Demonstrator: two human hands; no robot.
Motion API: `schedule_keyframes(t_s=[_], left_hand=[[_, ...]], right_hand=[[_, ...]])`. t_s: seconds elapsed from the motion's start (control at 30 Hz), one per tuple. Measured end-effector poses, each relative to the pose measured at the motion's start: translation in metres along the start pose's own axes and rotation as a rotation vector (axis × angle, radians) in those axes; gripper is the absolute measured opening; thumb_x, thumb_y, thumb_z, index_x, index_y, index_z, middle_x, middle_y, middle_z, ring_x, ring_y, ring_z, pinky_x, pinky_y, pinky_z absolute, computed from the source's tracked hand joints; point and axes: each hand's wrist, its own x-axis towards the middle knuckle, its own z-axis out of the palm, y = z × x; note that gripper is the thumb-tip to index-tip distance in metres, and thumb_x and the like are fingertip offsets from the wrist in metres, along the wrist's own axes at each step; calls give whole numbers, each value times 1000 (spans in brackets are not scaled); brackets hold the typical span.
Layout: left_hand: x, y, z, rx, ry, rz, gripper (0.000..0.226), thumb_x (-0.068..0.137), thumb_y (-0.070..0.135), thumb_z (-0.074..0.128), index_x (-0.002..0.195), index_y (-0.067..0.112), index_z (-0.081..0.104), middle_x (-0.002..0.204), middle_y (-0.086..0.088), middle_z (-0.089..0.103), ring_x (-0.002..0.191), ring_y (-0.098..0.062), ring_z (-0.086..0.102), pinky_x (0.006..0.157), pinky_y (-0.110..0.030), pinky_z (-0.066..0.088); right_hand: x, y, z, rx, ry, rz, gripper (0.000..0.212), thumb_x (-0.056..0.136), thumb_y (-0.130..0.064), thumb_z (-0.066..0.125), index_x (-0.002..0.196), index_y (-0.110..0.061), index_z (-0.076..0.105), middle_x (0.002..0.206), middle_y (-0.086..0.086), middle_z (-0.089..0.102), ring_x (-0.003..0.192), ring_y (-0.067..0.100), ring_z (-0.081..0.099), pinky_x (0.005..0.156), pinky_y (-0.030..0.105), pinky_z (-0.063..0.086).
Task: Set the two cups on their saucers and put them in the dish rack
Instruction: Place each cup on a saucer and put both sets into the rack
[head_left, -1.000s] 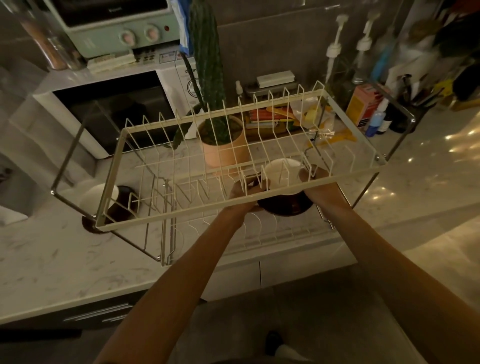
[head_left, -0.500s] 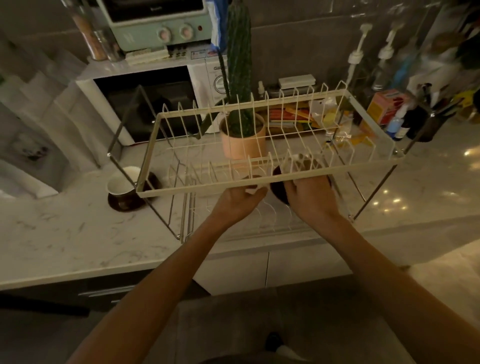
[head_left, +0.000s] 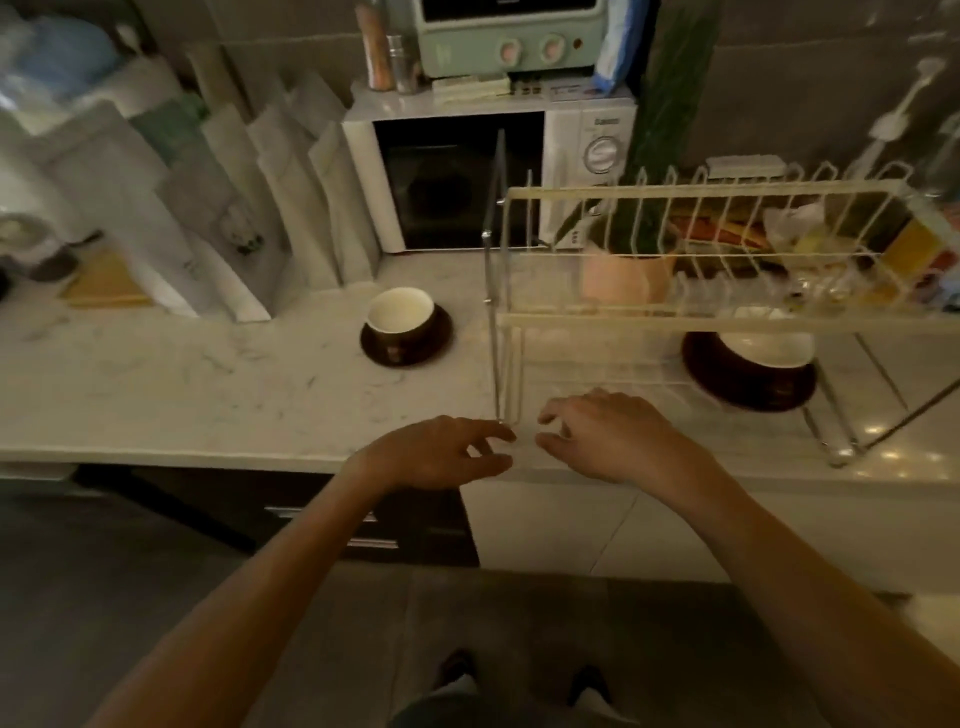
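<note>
- Both the left hand and right hand hover empty, fingers loosely spread, at the front edge of the pale marbled surface.
- One white-lined brown cup on its dark saucer sits in the cream wire dish rack; the second cup and saucer waits left of it, well apart.
- Risk: lifting by the saucer could let the loose cup slide, or clip the rack's upright end post.
- Open room lies left of the rack.

— How are the hands?

— Both bare forearms reach forward, palms down. The left hand has its fingers loosely spread, holding nothing.

— And the right?

— The right hand is empty too, fingers curled slightly, its fingertips just beside the left's, nearly touching.
</note>
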Motion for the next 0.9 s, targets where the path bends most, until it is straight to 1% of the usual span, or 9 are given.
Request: schedule_keyframes(t_s=[0.1, 0.2, 0.3, 0.37, 0.47, 0.53, 0.6, 0.67, 0.9], left_hand=[[-19, -31, -20, 70, -33, -38, 50, 93, 53, 49, 140, 37, 41, 136, 3, 56, 114, -12, 56, 91, -27, 39], [-33, -64, -43, 255, 67, -75, 53, 93, 54, 46, 142, 34, 39, 140, 1, 53, 121, -18, 54, 98, -34, 43], [-39, -93, -62, 592, 262, -168, 54, 94, 56, 40, 142, 31, 38, 137, -3, 55, 123, -26, 53, 97, -43, 43], [-38, -109, -71, 658, 402, -219, 54, 95, 55, 39, 141, 28, 41, 130, -6, 59, 117, -28, 56, 91, -43, 46], [-30, -127, -77, 611, 574, -232, 53, 94, 53, 43, 137, 23, 44, 122, -8, 61, 110, -29, 59, 84, -42, 49], [-22, -139, -80, 543, 663, -235, 54, 93, 52, 46, 138, 22, 43, 124, -10, 61, 110, -30, 59, 84, -44, 50], [-13, -148, -81, 425, 739, -232, 56, 92, 50, 48, 140, 22, 41, 129, -11, 59, 113, -32, 58, 86, -47, 51], [-2, -155, -82, 305, 810, -221, 57, 92, 49, 49, 141, 21, 41, 133, -12, 57, 115, -33, 57, 87, -47, 51], [41, -164, -88, -90, 903, -232, 58, 94, 49, 47, 143, 19, 40, 136, -17, 54, 116, -34, 57, 91, -43, 48]], right_hand=[[9, -41, 2, 17, -117, -50, 45, 92, -53, 46, 132, -32, 51, 122, 0, 64, 104, 21, 59, 70, 32, 41], [25, -80, 5, 37, -144, -60, 51, 92, -55, 46, 138, -34, 43, 130, 1, 60, 113, 21, 56, 75, 32, 40], [45, -107, 9, 62, -24, -1, 52, 91, -57, 45, 137, -33, 44, 129, 3, 61, 111, 23, 59, 79, 35, 45], [61, -120, 14, 88, 120, 48, 51, 92, -56, 45, 136, -31, 44, 123, 4, 64, 107, 23, 62, 74, 34, 44], [86, -133, 21, 111, 343, 64, 51, 94, -51, 45, 137, -25, 41, 125, 7, 62, 106, 25, 63, 69, 33, 45], [104, -136, 26, 133, 421, 80, 55, 94, -49, 47, 141, -22, 35, 138, 10, 52, 120, 28, 54, 83, 40, 49], [124, -135, 32, 134, 447, 126, 60, 94, -48, 47, 145, -21, 30, 150, 13, 38, 135, 31, 41, 100, 47, 43], [142, -132, 37, 161, 450, 175, 63, 95, -47, 48, 148, -20, 26, 156, 15, 28, 143, 33, 30, 109, 51, 34], [186, -120, 45, 414, 409, 311, 60, 96, -45, 46, 149, -25, 24, 160, 10, 21, 146, 31, 22, 111, 54, 31]])
